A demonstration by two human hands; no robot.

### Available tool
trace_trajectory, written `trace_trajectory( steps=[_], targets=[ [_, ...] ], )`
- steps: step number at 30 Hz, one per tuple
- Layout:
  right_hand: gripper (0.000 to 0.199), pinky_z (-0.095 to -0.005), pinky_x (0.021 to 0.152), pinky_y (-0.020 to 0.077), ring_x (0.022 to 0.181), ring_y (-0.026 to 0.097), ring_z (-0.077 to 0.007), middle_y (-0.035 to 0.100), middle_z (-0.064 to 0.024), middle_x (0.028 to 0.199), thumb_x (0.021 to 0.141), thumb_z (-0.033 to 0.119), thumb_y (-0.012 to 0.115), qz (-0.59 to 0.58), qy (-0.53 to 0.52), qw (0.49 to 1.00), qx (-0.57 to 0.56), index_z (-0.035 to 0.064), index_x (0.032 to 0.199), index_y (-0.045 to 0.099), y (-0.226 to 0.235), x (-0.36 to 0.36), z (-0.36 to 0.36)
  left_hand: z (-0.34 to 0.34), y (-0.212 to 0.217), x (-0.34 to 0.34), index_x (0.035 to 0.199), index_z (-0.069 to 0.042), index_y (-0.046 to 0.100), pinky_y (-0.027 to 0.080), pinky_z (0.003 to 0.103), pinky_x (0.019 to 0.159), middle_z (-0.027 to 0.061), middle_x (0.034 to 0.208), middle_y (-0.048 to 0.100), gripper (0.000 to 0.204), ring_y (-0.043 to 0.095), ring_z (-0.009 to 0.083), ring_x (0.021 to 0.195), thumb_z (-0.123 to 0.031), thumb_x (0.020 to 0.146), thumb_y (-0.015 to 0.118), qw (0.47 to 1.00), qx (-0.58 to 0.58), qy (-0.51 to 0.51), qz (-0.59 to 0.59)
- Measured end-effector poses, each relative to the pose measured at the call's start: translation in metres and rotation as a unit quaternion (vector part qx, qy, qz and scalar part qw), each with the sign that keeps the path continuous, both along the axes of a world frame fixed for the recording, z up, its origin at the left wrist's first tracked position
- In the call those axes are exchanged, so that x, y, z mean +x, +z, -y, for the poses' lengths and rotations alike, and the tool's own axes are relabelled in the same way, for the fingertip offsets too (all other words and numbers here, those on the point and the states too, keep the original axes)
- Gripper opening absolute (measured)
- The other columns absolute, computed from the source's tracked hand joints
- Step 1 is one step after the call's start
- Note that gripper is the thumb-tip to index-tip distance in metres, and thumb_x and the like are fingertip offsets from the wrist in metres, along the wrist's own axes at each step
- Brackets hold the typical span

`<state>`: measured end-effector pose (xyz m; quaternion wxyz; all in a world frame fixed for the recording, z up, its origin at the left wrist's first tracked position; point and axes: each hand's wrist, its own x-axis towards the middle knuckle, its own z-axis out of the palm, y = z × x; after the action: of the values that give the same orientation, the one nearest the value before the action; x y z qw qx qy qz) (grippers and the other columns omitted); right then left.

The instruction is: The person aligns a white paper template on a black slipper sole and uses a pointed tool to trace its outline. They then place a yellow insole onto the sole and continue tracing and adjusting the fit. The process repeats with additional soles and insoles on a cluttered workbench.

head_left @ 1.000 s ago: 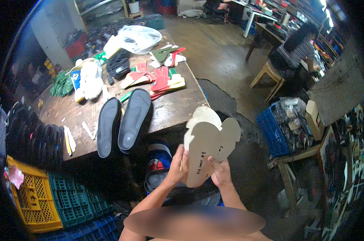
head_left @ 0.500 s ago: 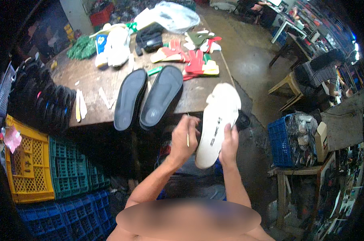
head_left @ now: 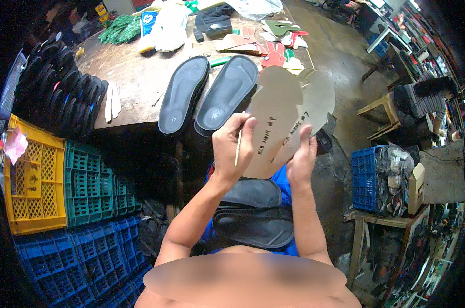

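Two grey-brown sole-shaped templates with handwritten marks are fanned apart in front of me. My left hand (head_left: pixel 233 149) is closed on the edge of the left sole template (head_left: pixel 274 97), and a thin pale stick (head_left: pixel 238 149) is also in its fingers. My right hand (head_left: pixel 302 160) is closed, its thumb on top, round the lower part of the right sole template (head_left: pixel 322 97). Just beyond my left hand, a left black footbed (head_left: pixel 184 92) and a right black footbed (head_left: pixel 228 90) lie side by side at the table's near edge. More black soles (head_left: pixel 253 226) rest on my lap.
The wooden table (head_left: pixel 135 108) bears red and cream cut pieces (head_left: pixel 242 43), a white bundle (head_left: pixel 171 28), green netting (head_left: pixel 120 32) and pale strips (head_left: pixel 112 102). Stacked black soles (head_left: pixel 63 92) stand at left above yellow (head_left: pixel 35 179) and blue crates (head_left: pixel 96 256). At right stands a blue crate (head_left: pixel 370 179).
The pale stack, held in my right hand, now appears as two spread templates with their marked faces up. My left hand has come onto the left one. The view has shifted.
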<state>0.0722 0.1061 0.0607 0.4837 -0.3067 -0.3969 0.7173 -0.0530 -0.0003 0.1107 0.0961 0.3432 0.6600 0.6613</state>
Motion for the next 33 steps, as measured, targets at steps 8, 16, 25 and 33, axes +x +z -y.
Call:
trace_trajectory(
  steps=[8, 16, 25, 33],
  targets=[
    [0.068, -0.0519, 0.098, 0.0517, 0.111, 0.066, -0.0404, 0.068, -0.0236, 0.118, 0.088, 0.038, 0.080, 0.652, -0.088, 0.694, 0.295, 0.0008, 0.138, 0.052, -0.001, -0.029, -0.121, 0.096, 0.014, -0.004, 0.099, 0.002, 0.066, 0.048, 0.027, 0.076, 0.0032, 0.088, 0.064, 0.019, 0.056, 0.0098, 0.083, -0.013, 0.106, 0.058, 0.996, -0.080, -0.047, -0.004],
    [0.054, -0.0514, 0.091, 0.0538, 0.105, 0.067, -0.0420, 0.066, -0.0234, 0.116, 0.092, 0.040, 0.075, 0.582, 0.097, 0.732, 0.340, 0.0013, 0.126, 0.061, 0.003, 0.101, -0.025, 0.163, -0.039, -0.007, 0.096, -0.002, 0.063, 0.041, 0.023, 0.063, -0.0032, 0.079, 0.060, 0.024, 0.050, 0.0031, 0.071, -0.021, 0.109, 0.057, 0.980, -0.111, 0.017, 0.165],
    [0.077, -0.0407, 0.088, 0.0570, 0.097, 0.068, -0.0273, 0.066, -0.0186, 0.118, 0.084, 0.013, 0.085, 0.594, 0.256, 0.762, 0.032, 0.0088, 0.151, 0.046, -0.042, 0.212, 0.111, 0.117, -0.065, -0.023, 0.099, 0.000, 0.064, 0.046, 0.027, 0.071, -0.0007, 0.084, 0.062, 0.021, 0.054, 0.0065, 0.079, -0.018, 0.106, 0.055, 0.970, -0.127, -0.091, 0.184],
    [0.030, -0.0351, 0.094, 0.0567, 0.098, 0.071, -0.0180, 0.074, -0.0093, 0.100, 0.080, -0.011, 0.077, 0.392, 0.212, 0.895, -0.020, 0.0009, 0.107, 0.074, 0.001, 0.205, 0.085, 0.112, -0.033, -0.064, 0.100, -0.001, 0.065, 0.045, 0.023, 0.067, -0.0021, 0.083, 0.063, 0.029, 0.054, 0.0042, 0.074, -0.027, 0.109, 0.057, 0.968, -0.100, -0.117, 0.196]
  ],
)
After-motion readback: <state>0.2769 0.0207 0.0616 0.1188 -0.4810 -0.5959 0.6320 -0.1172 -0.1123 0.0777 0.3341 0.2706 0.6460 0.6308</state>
